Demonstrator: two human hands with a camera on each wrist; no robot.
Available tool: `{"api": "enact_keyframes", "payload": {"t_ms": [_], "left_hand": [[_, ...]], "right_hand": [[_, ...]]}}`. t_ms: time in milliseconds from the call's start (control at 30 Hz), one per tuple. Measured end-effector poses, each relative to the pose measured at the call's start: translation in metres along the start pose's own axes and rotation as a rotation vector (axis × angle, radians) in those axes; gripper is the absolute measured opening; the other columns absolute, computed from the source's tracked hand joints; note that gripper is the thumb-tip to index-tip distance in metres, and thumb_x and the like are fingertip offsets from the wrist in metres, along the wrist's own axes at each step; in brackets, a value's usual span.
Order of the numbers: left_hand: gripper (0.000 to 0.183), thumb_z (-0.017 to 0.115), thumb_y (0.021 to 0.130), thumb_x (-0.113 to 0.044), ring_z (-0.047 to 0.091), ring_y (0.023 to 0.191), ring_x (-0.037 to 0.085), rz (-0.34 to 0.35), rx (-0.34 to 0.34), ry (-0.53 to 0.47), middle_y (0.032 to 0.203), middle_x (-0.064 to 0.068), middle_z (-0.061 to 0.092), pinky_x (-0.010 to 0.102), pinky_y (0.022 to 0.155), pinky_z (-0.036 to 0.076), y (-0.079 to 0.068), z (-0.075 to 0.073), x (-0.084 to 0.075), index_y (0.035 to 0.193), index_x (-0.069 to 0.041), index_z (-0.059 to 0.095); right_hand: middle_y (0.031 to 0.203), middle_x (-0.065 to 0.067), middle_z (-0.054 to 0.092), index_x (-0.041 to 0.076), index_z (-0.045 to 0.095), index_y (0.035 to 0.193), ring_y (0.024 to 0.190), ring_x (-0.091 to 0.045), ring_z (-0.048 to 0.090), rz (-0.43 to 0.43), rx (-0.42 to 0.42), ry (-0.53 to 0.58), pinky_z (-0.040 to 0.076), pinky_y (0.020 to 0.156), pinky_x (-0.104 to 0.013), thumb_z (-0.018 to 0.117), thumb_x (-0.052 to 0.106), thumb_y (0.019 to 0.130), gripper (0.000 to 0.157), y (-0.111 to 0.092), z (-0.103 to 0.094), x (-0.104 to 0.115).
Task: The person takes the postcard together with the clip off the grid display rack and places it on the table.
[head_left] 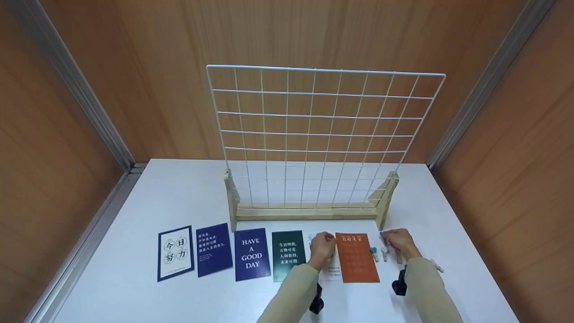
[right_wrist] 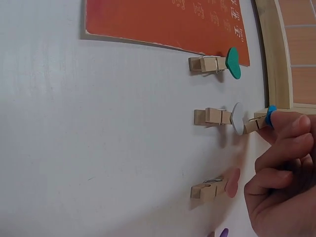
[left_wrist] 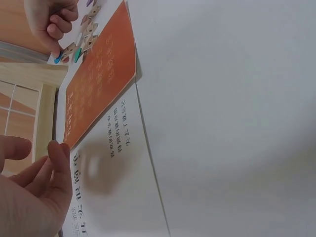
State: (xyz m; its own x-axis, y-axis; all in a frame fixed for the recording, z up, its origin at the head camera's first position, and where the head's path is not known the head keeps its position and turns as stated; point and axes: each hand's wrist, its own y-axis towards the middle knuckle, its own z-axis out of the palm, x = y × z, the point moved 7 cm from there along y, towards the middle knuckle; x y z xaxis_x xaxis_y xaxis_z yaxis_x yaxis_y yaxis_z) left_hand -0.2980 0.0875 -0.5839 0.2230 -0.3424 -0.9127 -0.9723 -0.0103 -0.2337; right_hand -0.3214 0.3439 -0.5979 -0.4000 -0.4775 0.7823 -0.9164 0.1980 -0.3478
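Observation:
My right hand [head_left: 400, 241] pinches a small wooden clothespin [right_wrist: 255, 124] by its blue heart end, above the table. Beside it lie more clothespins with heart ends: a green one [right_wrist: 210, 63], a white one [right_wrist: 216, 116] and a pink one [right_wrist: 212, 188]. To the left is the orange card [head_left: 357, 258], flat on the table. My left hand [head_left: 323, 246] is at that card's upper left corner, over a white card [head_left: 332, 270] with printed writing. In the left wrist view its thumb and fingers are apart; whether a fingertip touches the orange card is hard to tell.
Behind the cards stands a white wire grid [head_left: 309, 117] in a wooden base [head_left: 309, 213]. Leftward lie a green card [head_left: 288, 251], a blue "HAVE A GOOD DAY" card [head_left: 252, 255], a purple-blue card [head_left: 214, 251] and a blue-bordered white card [head_left: 175, 253].

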Motion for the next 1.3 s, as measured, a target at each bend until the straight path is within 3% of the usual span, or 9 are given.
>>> {"api": "enact_keyframes", "payload": {"t_ms": [467, 600, 767, 1000, 1167, 1300], "left_hand": [[0.015, 0.053, 0.086, -0.013, 0.054, 0.064, 0.012, 0.042, 0.014, -0.077, 0.073, 0.001, 0.055, 0.024, 0.054, 0.046, 0.008, -0.019, 0.002, 0.093, -0.003, 0.060], [0.014, 0.053, 0.086, -0.013, 0.055, 0.065, 0.013, 0.054, 0.010, -0.100, 0.074, 0.002, 0.056, 0.025, 0.054, 0.046, 0.007, -0.026, 0.002, 0.093, -0.003, 0.060], [0.015, 0.052, 0.087, -0.013, 0.057, 0.070, 0.018, 0.068, 0.005, -0.109, 0.076, 0.002, 0.055, 0.025, 0.056, 0.046, 0.009, -0.038, 0.000, 0.095, -0.003, 0.060], [0.017, 0.054, 0.087, -0.013, 0.057, 0.069, 0.016, 0.175, -0.020, -0.046, 0.077, 0.001, 0.056, 0.026, 0.058, 0.047, 0.012, -0.070, -0.009, 0.095, -0.001, 0.061], [0.018, 0.053, 0.088, -0.012, 0.057, 0.072, 0.015, 0.327, -0.013, 0.027, 0.082, 0.004, 0.058, 0.026, 0.061, 0.047, 0.009, -0.103, -0.018, 0.096, 0.002, 0.061], [0.015, 0.053, 0.087, -0.010, 0.056, 0.079, 0.019, 0.409, -0.043, 0.074, 0.085, 0.006, 0.059, 0.029, 0.066, 0.047, 0.006, -0.131, -0.020, 0.094, 0.000, 0.062]], "right_hand": [[0.058, 0.000, 0.049, -0.008, 0.061, 0.089, 0.049, -0.010, 0.040, 0.007, -0.058, 0.037, 0.033, 0.046, -0.023, 0.055, 0.013, 0.081, 0.023, -0.002, 0.001, -0.001], [0.070, -0.005, 0.056, -0.013, 0.058, 0.099, 0.059, -0.014, 0.046, 0.017, -0.082, 0.088, 0.038, 0.052, -0.024, 0.057, 0.010, 0.081, 0.029, -0.004, 0.000, -0.002], [0.083, -0.009, 0.058, -0.013, 0.054, 0.107, 0.072, -0.020, 0.049, 0.014, -0.076, 0.019, 0.039, 0.056, -0.024, 0.054, 0.014, 0.083, 0.036, -0.007, -0.003, -0.001], [0.062, -0.002, 0.049, -0.010, 0.054, 0.109, 0.054, -0.012, 0.044, -0.023, -0.042, 0.058, 0.039, 0.049, -0.025, 0.053, 0.018, 0.086, 0.036, -0.005, -0.009, 0.005], [0.064, -0.003, 0.051, -0.010, 0.053, 0.109, 0.056, -0.012, 0.046, -0.033, -0.021, 0.086, 0.039, 0.051, -0.025, 0.053, 0.017, 0.087, 0.035, -0.008, -0.013, 0.009], [0.070, -0.007, 0.054, -0.008, 0.053, 0.111, 0.061, -0.015, 0.049, -0.034, -0.018, 0.066, 0.042, 0.057, -0.028, 0.052, 0.020, 0.088, 0.036, -0.013, -0.017, 0.012]]}}
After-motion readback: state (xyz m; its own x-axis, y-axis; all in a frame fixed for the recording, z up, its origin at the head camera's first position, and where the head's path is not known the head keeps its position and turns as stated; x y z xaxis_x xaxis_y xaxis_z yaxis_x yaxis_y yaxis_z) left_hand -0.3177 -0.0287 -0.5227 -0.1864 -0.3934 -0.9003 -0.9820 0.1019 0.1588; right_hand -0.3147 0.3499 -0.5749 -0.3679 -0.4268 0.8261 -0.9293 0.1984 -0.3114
